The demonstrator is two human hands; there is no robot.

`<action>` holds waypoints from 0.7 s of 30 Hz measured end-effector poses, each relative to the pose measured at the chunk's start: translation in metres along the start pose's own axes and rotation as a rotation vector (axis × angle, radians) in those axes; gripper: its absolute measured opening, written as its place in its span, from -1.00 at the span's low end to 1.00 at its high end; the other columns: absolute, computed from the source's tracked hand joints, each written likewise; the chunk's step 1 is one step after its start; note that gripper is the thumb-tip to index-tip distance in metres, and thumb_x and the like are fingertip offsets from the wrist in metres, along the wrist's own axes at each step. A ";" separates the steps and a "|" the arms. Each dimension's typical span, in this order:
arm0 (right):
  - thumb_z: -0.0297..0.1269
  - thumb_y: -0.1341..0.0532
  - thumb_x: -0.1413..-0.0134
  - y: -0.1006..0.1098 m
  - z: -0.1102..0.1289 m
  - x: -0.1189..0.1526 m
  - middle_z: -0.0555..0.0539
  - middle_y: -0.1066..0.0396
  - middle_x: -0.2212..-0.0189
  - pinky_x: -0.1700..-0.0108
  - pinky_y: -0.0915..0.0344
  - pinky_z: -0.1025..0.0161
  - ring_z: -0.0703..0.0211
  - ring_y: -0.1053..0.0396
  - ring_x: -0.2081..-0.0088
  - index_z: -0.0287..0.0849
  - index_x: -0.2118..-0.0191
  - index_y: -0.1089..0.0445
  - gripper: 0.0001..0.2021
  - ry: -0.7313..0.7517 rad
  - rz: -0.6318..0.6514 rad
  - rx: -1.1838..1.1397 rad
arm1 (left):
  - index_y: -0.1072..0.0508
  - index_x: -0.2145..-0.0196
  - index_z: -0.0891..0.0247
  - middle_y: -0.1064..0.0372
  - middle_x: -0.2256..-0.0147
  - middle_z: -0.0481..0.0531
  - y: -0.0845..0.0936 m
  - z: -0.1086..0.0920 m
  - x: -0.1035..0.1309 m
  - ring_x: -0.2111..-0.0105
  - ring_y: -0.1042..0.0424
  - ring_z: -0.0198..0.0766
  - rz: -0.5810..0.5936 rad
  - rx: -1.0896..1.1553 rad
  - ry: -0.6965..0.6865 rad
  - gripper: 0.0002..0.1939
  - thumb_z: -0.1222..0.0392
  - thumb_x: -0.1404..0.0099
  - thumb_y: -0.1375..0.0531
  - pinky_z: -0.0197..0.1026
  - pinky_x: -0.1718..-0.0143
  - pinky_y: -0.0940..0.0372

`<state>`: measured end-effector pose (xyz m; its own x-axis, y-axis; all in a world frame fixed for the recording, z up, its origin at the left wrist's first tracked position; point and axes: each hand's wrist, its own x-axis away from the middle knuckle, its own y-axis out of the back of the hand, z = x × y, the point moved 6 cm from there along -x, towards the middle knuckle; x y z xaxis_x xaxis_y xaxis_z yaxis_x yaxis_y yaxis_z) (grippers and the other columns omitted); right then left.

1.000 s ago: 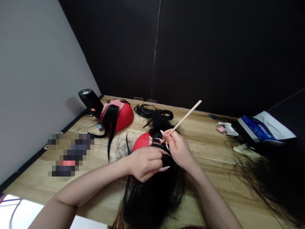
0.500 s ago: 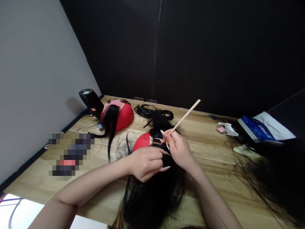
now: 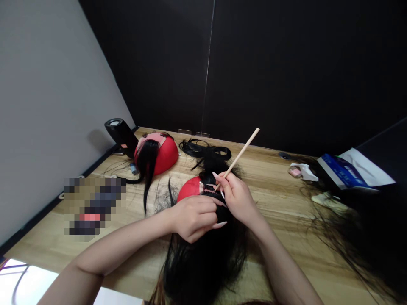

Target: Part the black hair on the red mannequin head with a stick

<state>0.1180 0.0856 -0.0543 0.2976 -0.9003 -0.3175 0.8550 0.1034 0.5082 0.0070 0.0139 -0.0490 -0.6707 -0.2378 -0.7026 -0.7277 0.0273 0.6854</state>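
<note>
A thin wooden-handled hook tool [image 3: 242, 152] is pinched in my right hand [image 3: 238, 195], its handle slanting up and to the right. Its tip is at a pinkish strip lined with black knots on a red dome-shaped wig form [image 3: 190, 189]. Long black hair [image 3: 206, 267] hangs from this form towards me. My left hand [image 3: 195, 218] lies curled over the near side of the form, fingers closed at the hair beside the strip. Strands in its grip are too fine to make out singly.
A second red form [image 3: 167, 156] with black hair stands at the back left beside a black cylindrical speaker [image 3: 121, 133]. Behind my hands lies a loop of black hair [image 3: 203, 148]. To the right are a blue-and-white packet [image 3: 349, 171], crumpled white wrapping [image 3: 308, 172] and more dark hair [image 3: 365, 237].
The wooden handle has swung slightly left and stands a little steeper, my right hand shifting slightly with it. My left hand stays in place.
</note>
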 end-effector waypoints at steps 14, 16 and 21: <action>-0.18 -0.02 -0.33 0.000 0.000 0.000 -0.01 -0.37 0.47 0.33 -0.23 0.34 0.26 -0.31 0.45 -0.16 0.34 -0.31 -0.75 -0.010 -0.002 -0.009 | -0.22 0.52 0.26 -0.17 0.59 -0.02 0.002 -0.001 -0.004 0.47 -0.34 -0.28 -0.021 0.007 -0.016 -0.76 0.34 -0.32 -0.02 -0.16 0.11 -0.45; -0.19 -0.02 -0.33 0.000 0.000 0.000 0.00 -0.36 0.47 0.33 -0.22 0.34 0.26 -0.30 0.45 -0.16 0.33 -0.31 -0.75 -0.010 0.001 -0.011 | -0.22 0.52 0.26 -0.19 0.58 -0.01 0.002 -0.001 -0.003 0.45 -0.36 -0.27 -0.013 0.015 -0.008 -0.77 0.34 -0.32 -0.02 -0.15 0.11 -0.45; -0.22 -0.02 -0.33 0.000 0.000 0.000 0.01 -0.35 0.48 0.34 -0.21 0.36 0.28 -0.30 0.45 -0.17 0.33 -0.31 -0.76 -0.007 0.001 -0.017 | -0.20 0.51 0.25 -0.20 0.57 -0.01 0.001 0.001 -0.002 0.43 -0.36 -0.26 0.000 0.023 0.008 -0.79 0.36 -0.29 -0.03 -0.14 0.11 -0.45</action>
<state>0.1181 0.0860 -0.0542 0.2955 -0.9030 -0.3117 0.8619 0.1113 0.4947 0.0077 0.0152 -0.0471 -0.6697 -0.2458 -0.7008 -0.7306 0.0493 0.6810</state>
